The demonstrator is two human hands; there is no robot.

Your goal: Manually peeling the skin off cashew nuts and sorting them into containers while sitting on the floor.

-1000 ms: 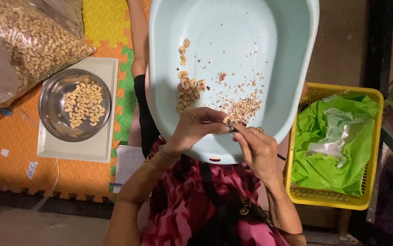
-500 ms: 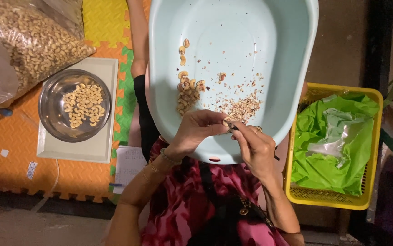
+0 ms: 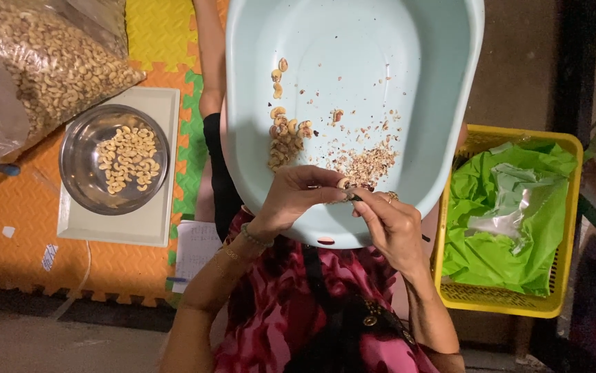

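Since half a second ago your hands have barely shifted: the right hand (image 3: 393, 224) sits a touch lower and the nut between your fingertips has hardly moved. You hold one cashew (image 3: 343, 183) pinched at the tips of your left hand (image 3: 291, 200), thumb and forefinger closed on it, just above the near rim of the pale blue tub (image 3: 443, 103). Its long axis appears to run roughly left to right, one end toward your right fingers, though it is too small to be sure. Your right fingers are closed on a small dark tool (image 3: 354, 196) whose tip meets the nut from the right; its far end shows just past your palm. The left hand carries the nut; the right touches it only through the tool.

Beyond your fingertips, in the tub, lie a heap of skin flakes (image 3: 367, 164) and, left of it, a cluster of nuts (image 3: 282, 141). Well left of your left hand: a steel bowl (image 3: 77, 173) of nuts on a white scale (image 3: 160, 228), with a clear bag of nuts (image 3: 49, 59) above. Right of your right hand: a yellow basket (image 3: 512, 304) lined in green plastic.
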